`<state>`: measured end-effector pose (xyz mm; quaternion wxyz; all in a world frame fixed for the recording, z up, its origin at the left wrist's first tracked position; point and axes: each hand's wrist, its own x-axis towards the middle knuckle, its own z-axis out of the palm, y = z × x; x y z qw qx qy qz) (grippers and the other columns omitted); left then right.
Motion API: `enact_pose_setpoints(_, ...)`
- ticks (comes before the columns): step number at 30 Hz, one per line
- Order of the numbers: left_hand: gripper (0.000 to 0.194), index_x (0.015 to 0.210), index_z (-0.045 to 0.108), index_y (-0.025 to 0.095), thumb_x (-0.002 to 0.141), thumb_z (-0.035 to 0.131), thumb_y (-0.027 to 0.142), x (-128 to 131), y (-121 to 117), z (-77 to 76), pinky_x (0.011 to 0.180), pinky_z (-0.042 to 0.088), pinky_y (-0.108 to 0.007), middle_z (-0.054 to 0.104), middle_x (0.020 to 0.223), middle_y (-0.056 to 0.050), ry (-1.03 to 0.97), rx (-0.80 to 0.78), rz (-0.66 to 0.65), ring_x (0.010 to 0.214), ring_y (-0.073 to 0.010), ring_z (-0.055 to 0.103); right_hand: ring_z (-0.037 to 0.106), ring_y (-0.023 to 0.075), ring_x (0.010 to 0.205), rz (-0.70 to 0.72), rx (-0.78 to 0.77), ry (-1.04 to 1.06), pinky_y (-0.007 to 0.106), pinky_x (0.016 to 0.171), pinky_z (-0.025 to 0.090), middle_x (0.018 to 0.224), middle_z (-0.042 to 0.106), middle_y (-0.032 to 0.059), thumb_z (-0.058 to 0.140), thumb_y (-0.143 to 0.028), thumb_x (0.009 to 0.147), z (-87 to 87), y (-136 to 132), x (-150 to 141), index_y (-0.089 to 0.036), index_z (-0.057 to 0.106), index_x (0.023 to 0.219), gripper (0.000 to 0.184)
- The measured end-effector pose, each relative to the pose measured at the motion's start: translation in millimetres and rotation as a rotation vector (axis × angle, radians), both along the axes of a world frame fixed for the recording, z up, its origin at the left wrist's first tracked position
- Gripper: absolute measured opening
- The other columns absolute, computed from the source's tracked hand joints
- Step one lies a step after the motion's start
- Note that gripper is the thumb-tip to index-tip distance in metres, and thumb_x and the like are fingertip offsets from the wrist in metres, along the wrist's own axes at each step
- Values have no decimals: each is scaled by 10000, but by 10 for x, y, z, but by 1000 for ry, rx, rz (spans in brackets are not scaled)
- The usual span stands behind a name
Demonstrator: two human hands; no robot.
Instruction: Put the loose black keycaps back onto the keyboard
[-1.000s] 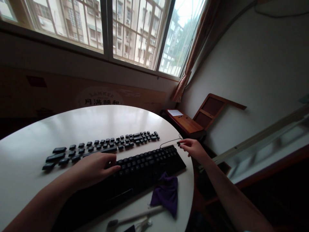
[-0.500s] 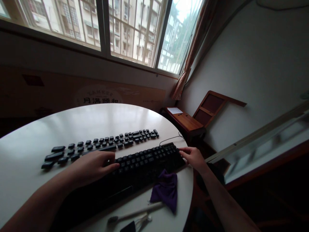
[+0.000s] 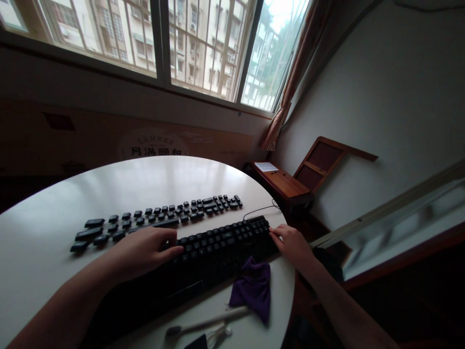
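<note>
A black keyboard [image 3: 221, 247] lies across the near part of a round white table [image 3: 152, 182]. My left hand [image 3: 143, 249] rests on the keyboard's left part, its fingers curled over the keys. At the keyboard's right end my right hand [image 3: 290, 242] grips the edge with closed fingers. Rows of loose black keycaps [image 3: 160, 218] are laid out on the table just behind the keyboard. A thin black cable [image 3: 259, 209] runs from the keyboard's far right corner.
A purple cloth [image 3: 252, 287] lies at the table's near edge beside the keyboard. A long brush [image 3: 203, 325] and a small wire tool [image 3: 218, 332] lie in front of it. A wooden side table [image 3: 283, 184] stands to the right below the window.
My right hand came back from the cable beyond the far right corner to the keyboard's right end. The left hand stayed on the keys.
</note>
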<state>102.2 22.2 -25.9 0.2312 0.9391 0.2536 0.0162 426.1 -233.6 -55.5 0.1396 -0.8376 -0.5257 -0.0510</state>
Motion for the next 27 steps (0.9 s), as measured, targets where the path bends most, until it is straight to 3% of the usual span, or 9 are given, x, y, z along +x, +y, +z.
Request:
enact_pose_setpoints(4, 374, 715, 630, 222, 833, 540, 565, -14, -48, 16, 583, 328, -279, 661, 712, -18, -17, 42, 2, 644, -184, 581, 602, 251, 1193, 30, 33, -48, 351, 922, 535, 1327, 632, 75, 491, -333, 967, -69, -129, 23, -278, 726, 1186, 326)
enact_pose_setpoints(9, 356, 691, 605, 214, 878, 502, 498, -106, -160, 157, 578, 319, -256, 607, 630, 4, -131, 152, 12, 592, -151, 538, 548, 282, 1274, 75, 244, 32, 458, 1058, 472, 1428, 549, 124, 420, -461, 992, -426, -260, 102, -213, 644, 1306, 459)
enact_pose_setpoints(11, 344, 728, 622, 216, 885, 488, 492, -230, -134, 278, 573, 325, -249, 596, 603, 13, -225, 224, 179, 571, -145, 535, 540, 292, 1285, 92, 288, 72, 487, 1075, 456, 1413, 563, 125, 407, -491, 994, -567, -273, 117, -208, 644, 1301, 480)
enact_pose_setpoints(13, 351, 772, 643, 217, 887, 478, 504, -429, -26, 416, 571, 333, -246, 595, 590, 17, -319, 329, 432, 569, -148, 543, 534, 301, 1294, 100, 319, 99, 509, 1082, 447, 1422, 557, 120, 397, -505, 994, -659, -270, 116, -212, 643, 1298, 488)
enact_pose_setpoints(15, 382, 811, 663, 212, 889, 459, 526, -682, 167, 534, 581, 345, -249, 610, 605, 10, -380, 440, 689, 587, -156, 560, 527, 308, 1304, 102, 340, 110, 525, 1083, 442, 1440, 542, 115, 381, -508, 997, -702, -259, 105, -219, 641, 1299, 492)
enact_pose_setpoints(17, 394, 932, 695, 213, 886, 440, 511, -937, 416, 593, 611, 375, -258, 669, 706, -13, -361, 444, 836, 647, -176, 598, 525, 316, 1308, 103, 358, 116, 531, 1083, 442, 1438, 545, 116, 371, -514, 995, -718, -251, 94, -219, 646, 1291, 500)
enact_pose_setpoints(19, 389, 989, 719, 210, 832, 490, 482, -1143, 661, 573, 644, 414, -273, 709, 807, -45, -276, 354, 784, 702, -202, 628, 528, 323, 1307, 100, 368, 128, 538, 1085, 440, 1438, 547, 115, 369, -523, 990, -731, -251, 92, -220, 646, 1291, 508)
enact_pose_setpoints(22, 393, 960, 761, 220, 743, 566, 484, -1318, 910, 423, 677, 478, -270, 741, 878, -56, -212, 232, 648, 718, -203, 662, 513, 331, 1323, 88, 385, 160, 550, 1099, 424, 1470, 517, 114, 370, -535, 982, -770, -270, 112, -223, 634, 1307, 523)
enact_pose_setpoints(27, 510, 1014, 767, 226, 717, 590, 601, -1377, 1050, 113, 818, 523, -288, 737, 1085, -77, -188, 92, 475, 880, -222, 691, 516, 345, 1324, 66, 421, 248, 535, 1064, 467, 1480, 507, 111, 386, -550, 967, -853, -320, 160, -235, 642, 1290, 518)
